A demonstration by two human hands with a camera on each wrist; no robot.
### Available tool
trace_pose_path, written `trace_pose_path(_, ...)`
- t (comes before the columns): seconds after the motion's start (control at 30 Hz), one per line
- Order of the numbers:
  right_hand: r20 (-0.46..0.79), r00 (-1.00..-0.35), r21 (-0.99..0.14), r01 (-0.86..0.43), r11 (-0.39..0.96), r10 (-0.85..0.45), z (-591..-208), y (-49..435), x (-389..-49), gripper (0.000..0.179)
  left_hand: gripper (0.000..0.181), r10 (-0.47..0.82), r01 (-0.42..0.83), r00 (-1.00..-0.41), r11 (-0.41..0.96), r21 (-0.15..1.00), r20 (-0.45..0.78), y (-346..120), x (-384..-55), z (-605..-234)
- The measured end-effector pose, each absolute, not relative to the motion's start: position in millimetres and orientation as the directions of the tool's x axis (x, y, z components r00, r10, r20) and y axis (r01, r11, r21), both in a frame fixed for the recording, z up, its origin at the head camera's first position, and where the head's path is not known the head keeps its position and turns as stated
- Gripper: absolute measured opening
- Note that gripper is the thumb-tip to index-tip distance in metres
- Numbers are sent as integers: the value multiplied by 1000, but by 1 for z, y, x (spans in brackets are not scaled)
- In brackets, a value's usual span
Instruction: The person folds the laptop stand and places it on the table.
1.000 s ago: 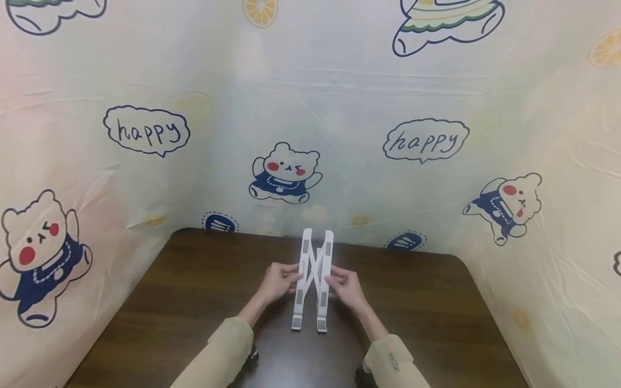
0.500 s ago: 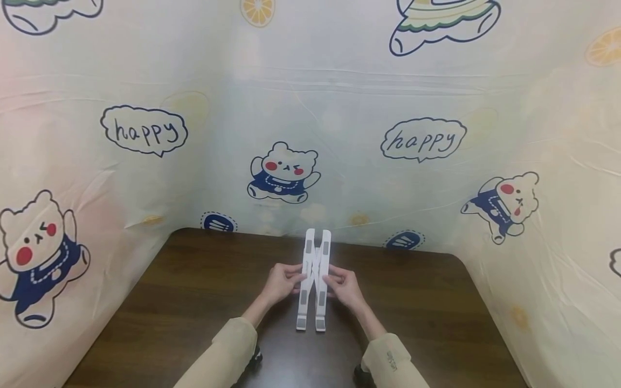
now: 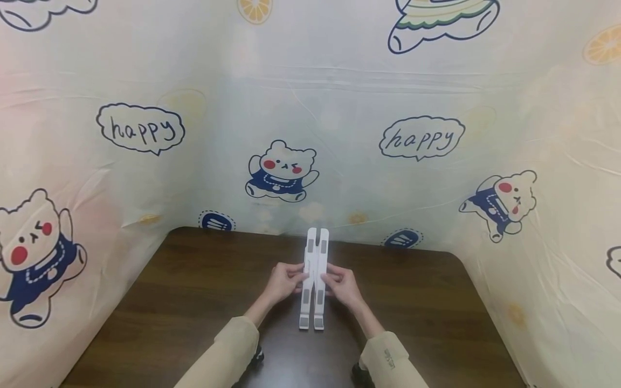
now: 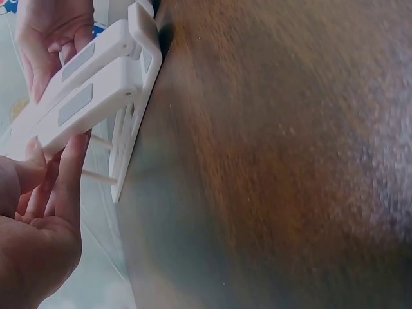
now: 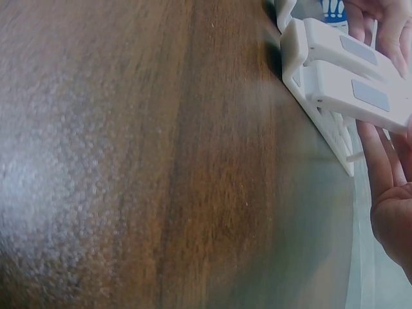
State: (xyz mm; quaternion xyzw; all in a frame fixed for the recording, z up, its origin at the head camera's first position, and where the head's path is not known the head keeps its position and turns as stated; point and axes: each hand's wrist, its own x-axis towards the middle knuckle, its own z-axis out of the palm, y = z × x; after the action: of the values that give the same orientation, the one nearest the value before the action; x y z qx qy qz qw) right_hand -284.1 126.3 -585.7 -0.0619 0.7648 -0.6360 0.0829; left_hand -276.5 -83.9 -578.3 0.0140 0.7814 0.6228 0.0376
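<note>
A white folding laptop stand [image 3: 322, 258] stands on the table in front of me, its two long arms drawn close together and nearly parallel. Grey anti-slip patches line the arms, and small lips turn up at the near ends. My left hand [image 3: 281, 284] pinches the left arm at mid-length, thumb on top and fingers underneath. On the other side my right hand [image 3: 345, 288] grips the right arm the same way. In the left wrist view, the stand [image 4: 103, 106] shows thin struts and a lower frame under its arms. Parts of the fingers are hidden beneath the arms.
The dark brown wooden table [image 3: 194, 323] has rounded far corners. Behind it and on both sides hangs a pale curtain [image 3: 339, 81] printed with bears, orange slices and "happy" bubbles. Beige sleeves [image 3: 228, 345] cover my forearms.
Both hands have moved inward, pushing the arms of the laptop stand together. The wide X between them has narrowed to a thin gap.
</note>
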Motion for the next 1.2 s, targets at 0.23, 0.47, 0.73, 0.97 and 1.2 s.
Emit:
trace_pose_path(0.23,-41,-978,-983,3,182,-207,-586,127,-284,48,39,76,-21,-996,224,974,-39,-81,-276,-580)
trace_pose_path(0.47,-36,-978,-983,-2,181,-204,-588,126,-284,47,39,81,-8,-996,232,973,-27,-79,-275,-578)
trace_pose_path(0.73,-48,-980,-981,10,194,-191,-585,125,-284,47,38,75,-1,-997,234,972,-19,-76,-276,-579)
trace_pose_path(0.97,-33,-980,-981,-5,192,-194,-586,125,-285,46,38,85,14,-996,246,969,-7,-75,-276,-577)
trace_pose_path(1.2,-27,-979,-982,-13,191,-201,-588,126,-286,47,37,74,-1,-997,233,972,-18,-73,-277,-579)
